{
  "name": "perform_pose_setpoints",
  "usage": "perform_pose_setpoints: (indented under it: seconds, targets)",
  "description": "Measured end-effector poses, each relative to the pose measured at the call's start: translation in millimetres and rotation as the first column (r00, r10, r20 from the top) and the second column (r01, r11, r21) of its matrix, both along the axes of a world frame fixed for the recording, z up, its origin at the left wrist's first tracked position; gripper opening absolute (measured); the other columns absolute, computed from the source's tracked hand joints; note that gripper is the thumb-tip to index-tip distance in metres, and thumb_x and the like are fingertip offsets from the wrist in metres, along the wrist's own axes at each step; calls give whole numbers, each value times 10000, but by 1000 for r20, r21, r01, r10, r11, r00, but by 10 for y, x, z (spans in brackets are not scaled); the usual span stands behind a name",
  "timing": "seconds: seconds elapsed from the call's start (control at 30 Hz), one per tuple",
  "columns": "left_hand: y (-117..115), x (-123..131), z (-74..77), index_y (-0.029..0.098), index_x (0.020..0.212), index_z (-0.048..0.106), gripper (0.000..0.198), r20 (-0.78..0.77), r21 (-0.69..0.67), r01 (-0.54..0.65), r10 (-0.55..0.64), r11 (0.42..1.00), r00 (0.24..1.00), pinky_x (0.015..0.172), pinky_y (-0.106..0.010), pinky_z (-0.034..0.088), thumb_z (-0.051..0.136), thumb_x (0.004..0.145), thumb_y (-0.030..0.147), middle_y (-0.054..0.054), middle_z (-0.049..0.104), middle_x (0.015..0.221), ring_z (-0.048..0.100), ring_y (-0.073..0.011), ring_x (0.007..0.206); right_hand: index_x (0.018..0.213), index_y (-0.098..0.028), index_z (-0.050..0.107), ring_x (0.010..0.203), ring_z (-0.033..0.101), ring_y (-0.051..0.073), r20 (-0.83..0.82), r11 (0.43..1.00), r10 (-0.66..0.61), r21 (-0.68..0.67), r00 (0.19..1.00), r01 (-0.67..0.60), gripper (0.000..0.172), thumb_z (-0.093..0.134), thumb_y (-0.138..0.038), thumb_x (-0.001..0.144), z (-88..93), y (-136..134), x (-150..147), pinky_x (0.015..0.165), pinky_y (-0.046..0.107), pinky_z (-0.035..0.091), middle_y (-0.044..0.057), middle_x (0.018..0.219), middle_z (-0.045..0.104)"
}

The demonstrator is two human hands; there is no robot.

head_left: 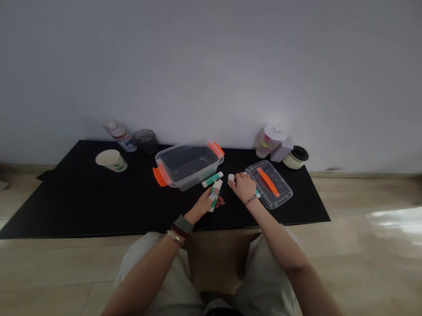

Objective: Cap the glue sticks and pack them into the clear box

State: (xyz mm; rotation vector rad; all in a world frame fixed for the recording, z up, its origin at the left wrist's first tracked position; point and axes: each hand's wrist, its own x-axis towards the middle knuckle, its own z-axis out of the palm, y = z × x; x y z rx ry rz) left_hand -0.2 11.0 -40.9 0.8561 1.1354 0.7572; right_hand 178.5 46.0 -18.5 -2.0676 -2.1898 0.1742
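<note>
My left hand [204, 206] is closed around green-and-white tubes [215, 192] just in front of a clear plastic box [187, 164] with orange latches. My right hand [244, 187] is closed on another green-and-white tube [231, 178], resting on the black mat [88, 198]. One more tube [212, 179] lies on the mat against the box's near right corner. The box's clear lid [269, 183] with an orange handle lies flat just right of my right hand.
A paper cup [112, 160], a tilted spray bottle [120, 135] and a dark glass [145, 140] stand at the mat's back left. A lidded drink cup [269, 140], a small lilac box [282, 149] and a bowl [296, 157] stand at the back right by the wall.
</note>
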Motion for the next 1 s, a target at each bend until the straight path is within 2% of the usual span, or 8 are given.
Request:
perform_pose_setpoints:
  seconds: [0.2,0.33,0.4,0.47,0.53,0.57,0.77,1.0]
  targets:
    - [-29,8,-89,184,1053,568,531,-52,-6,69,-69,998,996,554,-231,464,668,799,640,59,560,638,556,-84,521,1059,-126,661,1134,570,326,27,990,-21,-137,999,25,292,580,-376,932,-185,37,-104,818,371,469,198,1159,655]
    - [-23,5,-128,178,1036,548,545,-76,65,73,-68,995,995,534,-226,430,671,785,647,63,531,649,506,-72,520,917,-162,630,950,630,255,-311,993,-44,-117,950,8,257,624,-418,888,-179,-27,-32,783,336,459,134,1001,679]
    - [-27,12,-148,176,1064,532,588,-61,79,78,-73,994,995,538,-233,429,681,766,660,63,534,662,498,-71,519,945,-186,588,816,622,194,-600,995,-54,-98,798,-6,284,625,-457,868,-185,-22,27,738,305,460,74,904,671]
    - [-36,28,-170,176,1049,522,611,-41,77,90,-87,993,995,537,-240,427,682,748,683,59,536,670,495,-71,515,1040,-198,545,712,593,162,-814,993,-96,-120,573,-5,322,578,-471,871,-212,0,58,654,279,451,31,841,653]
    - [-46,47,-185,182,986,520,594,-24,81,108,-106,991,994,532,-242,422,671,744,703,52,538,674,499,-72,517,1064,-198,533,661,565,152,-897,989,-132,-150,422,-11,324,512,-467,885,-246,20,50,592,265,431,13,799,630]
    - [-51,56,-187,185,954,516,585,-20,84,116,-114,990,993,526,-241,417,664,744,710,50,537,671,500,-72,515,1028,-196,545,657,557,150,-906,989,-128,-146,404,-13,302,493,-459,889,-261,26,37,591,264,429,11,783,618]
    - [-51,74,-165,189,1018,520,529,-68,59,98,-94,993,993,527,-212,428,646,803,655,55,537,671,506,-67,517,902,-196,564,717,564,152,-790,999,-13,19,613,47,137,556,-327,867,-289,7,-16,696,281,458,22,818,618]
    - [64,-88,-273,179,1020,522,302,-429,95,58,-12,994,903,527,-219,418,503,953,473,36,545,670,529,-102,519,901,-177,604,751,589,174,-678,971,220,218,701,-95,79,527,-187,884,-328,-38,-170,743,312,500,56,864,631]
